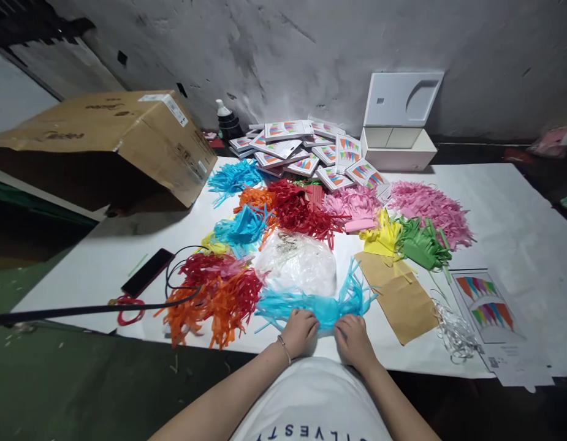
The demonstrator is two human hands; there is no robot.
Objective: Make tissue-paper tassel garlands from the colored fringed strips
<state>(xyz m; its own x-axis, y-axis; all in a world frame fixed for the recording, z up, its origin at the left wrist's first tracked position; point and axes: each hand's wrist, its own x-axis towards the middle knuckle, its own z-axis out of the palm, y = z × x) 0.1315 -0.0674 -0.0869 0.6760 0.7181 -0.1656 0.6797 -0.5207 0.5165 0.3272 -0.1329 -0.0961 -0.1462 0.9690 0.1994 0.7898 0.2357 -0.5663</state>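
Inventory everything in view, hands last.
Cardboard box: one, brown, left
Bottle: one, white-topped, back
Packs: many, white, back
Lidded box: one, white, back
Held fringe: one, blue, front
Other fringes: several, multicoloured, centre
Plastic bag: one, whitish, centre
Phone: one, black, left
Cable: uncounted, black, left
Cord: uncounted, red, left
Paper: uncounted, brown, right
String: one tangle, silvery, right
Flat carton: one, white, right
Table: one, white, centre
Wall: one, grey, back
Bracelet: one, silvery, left wrist
Shirt: one, white, bottom
Left hand: one, bare, on held fringe
Right hand: one, bare, on held fringe
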